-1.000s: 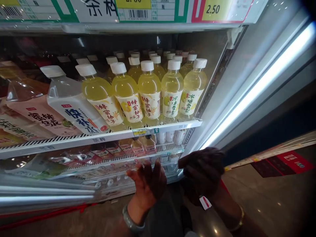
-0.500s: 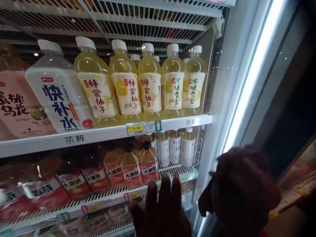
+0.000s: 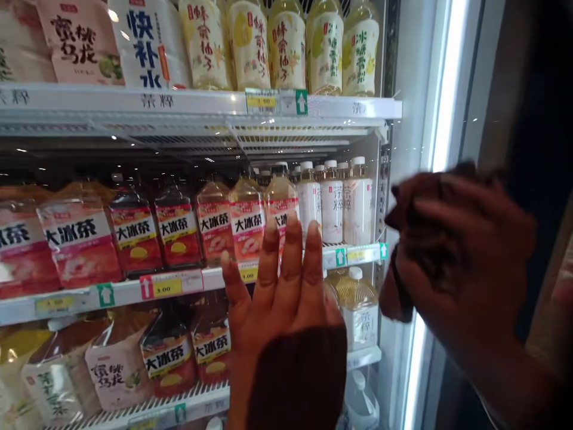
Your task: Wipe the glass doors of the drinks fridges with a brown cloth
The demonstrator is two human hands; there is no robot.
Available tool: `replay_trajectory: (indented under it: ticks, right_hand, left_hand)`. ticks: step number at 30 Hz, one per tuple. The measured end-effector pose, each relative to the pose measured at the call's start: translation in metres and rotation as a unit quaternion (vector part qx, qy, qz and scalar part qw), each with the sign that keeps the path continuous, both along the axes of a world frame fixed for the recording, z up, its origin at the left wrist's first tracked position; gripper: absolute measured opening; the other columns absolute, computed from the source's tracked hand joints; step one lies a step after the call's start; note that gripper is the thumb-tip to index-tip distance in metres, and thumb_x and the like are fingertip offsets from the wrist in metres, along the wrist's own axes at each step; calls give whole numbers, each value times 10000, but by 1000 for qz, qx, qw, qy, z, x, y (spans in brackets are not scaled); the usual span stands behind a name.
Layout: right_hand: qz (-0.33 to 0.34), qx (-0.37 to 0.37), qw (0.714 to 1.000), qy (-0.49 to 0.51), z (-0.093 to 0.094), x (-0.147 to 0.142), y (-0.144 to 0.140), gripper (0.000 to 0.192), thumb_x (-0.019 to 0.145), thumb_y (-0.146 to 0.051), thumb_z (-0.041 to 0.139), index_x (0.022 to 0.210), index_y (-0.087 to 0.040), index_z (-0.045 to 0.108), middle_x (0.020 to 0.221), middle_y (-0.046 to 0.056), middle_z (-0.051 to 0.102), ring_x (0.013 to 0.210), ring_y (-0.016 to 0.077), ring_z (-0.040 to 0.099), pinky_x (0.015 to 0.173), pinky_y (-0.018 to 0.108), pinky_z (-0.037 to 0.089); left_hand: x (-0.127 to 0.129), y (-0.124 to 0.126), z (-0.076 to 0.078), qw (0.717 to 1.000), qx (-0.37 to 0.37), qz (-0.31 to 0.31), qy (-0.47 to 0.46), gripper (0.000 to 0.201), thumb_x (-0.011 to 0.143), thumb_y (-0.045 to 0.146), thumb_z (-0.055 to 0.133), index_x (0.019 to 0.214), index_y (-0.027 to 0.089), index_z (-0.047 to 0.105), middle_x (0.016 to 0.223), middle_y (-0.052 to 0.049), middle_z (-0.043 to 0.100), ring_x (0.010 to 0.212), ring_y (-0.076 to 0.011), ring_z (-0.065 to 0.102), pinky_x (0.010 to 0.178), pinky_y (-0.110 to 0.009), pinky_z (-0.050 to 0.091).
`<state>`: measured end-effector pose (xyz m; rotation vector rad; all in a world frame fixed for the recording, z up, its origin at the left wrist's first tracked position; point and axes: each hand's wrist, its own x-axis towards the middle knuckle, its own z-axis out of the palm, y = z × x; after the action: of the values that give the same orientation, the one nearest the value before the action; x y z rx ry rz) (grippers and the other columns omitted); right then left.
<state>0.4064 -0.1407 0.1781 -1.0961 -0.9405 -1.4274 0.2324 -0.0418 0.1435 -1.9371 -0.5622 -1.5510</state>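
Note:
My left hand (image 3: 282, 286) is open and flat, fingers up, in front of the cooler's middle shelf, just below the amber iced tea bottles (image 3: 246, 221) with red labels. A dark sleeve (image 3: 298, 382) covers its wrist. My right hand (image 3: 452, 251) is closed around a bunched dark cloth (image 3: 396, 292) and holds it against the cooler's right side, beside the white bottles (image 3: 333, 200). Whether glass lies under my left palm I cannot tell.
Yellow drink bottles (image 3: 286, 42) and a white bottle with blue writing (image 3: 150, 39) stand on the top shelf. Price tags run along the shelf rail (image 3: 165, 286). A bright light strip (image 3: 441, 89) runs down the right frame. Pouches and more bottles fill the bottom shelf (image 3: 116, 370).
The view has dropped from the yellow-bottle shelf to the shelves below. Both hands have risen in the picture; my left hand is now flat and upright, and my right hand holds the cloth higher.

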Motion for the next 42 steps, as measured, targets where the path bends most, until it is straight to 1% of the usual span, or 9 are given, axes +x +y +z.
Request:
replay_trajectory:
  ticks: [4,10,17,24,28,32,36,39,42]
  right_hand:
    - [53,-137,985,-96,-9,-24,18,403,991,-449,551,1352,-289,629,1573,16,494,1570,338,355,1308,611,334]
    - [22,-141,979,-147,-67,2,8,431,918,-380,707,1341,-370,624,1484,15,582,1524,334,435,1270,571,433]
    - [79,-93,989,-79,-13,-16,18,484,848,-240,679,1328,-260,623,1531,98,525,1556,386,342,1263,651,382]
    - [94,-212,952,-200,-81,0,-2,545,913,-130,522,1402,-359,591,1540,-16,556,1597,245,296,1315,522,377]
    - [95,-213,967,-103,-59,34,-25,549,856,-99,595,1363,-306,621,1561,52,523,1629,286,206,1294,603,371]
    - [110,-186,976,-16,-31,-2,-13,541,833,-95,637,1351,-251,632,1598,97,481,1639,330,155,1271,640,381]
    - [102,-188,971,-106,-76,-34,-5,474,907,-150,588,1352,-305,640,1529,29,581,1608,273,286,1288,528,402]
    - [92,-194,964,-159,-122,-13,-16,427,910,-177,589,1283,-370,665,1428,-44,662,1506,219,471,1290,473,410]
    - [82,-173,972,-136,-131,16,-26,417,882,-180,627,1269,-330,662,1412,6,657,1524,269,434,1267,575,420]
  left_hand:
    - [-6,0,-3,998,-15,-53,-3,758,965,238,500,1675,240,233,1754,-10,202,1641,-302,140,1343,-554,-89]
    - [-12,3,-2,1000,12,-21,-3,745,985,276,501,1671,178,229,1744,-70,238,1644,-258,142,1358,-488,-72]
    - [-7,-2,-12,999,16,27,-8,728,1004,251,489,1672,162,213,1721,-110,275,1651,-216,85,1366,-473,4]
    - [-15,-13,-30,998,4,51,37,688,997,273,540,1644,314,307,1747,-93,197,1649,-275,61,1345,-584,109]
    - [-18,-25,-29,995,-54,48,74,649,990,275,565,1603,381,379,1761,-63,135,1642,-314,-5,1320,-650,158]
    - [-16,-28,-29,993,-87,42,68,644,1004,277,511,1628,230,356,1743,-125,176,1642,-317,55,1332,-629,126]
    - [-15,-24,-28,994,-81,44,65,661,1018,268,449,1639,104,294,1724,-169,218,1641,-314,76,1343,-597,123]
    - [-15,-20,-33,995,-70,39,59,668,1019,260,446,1648,114,272,1726,-164,211,1645,-298,60,1347,-587,117]
    - [-14,-17,-49,998,-47,31,40,684,1022,247,458,1663,164,236,1723,-134,246,1646,-251,88,1359,-541,81]
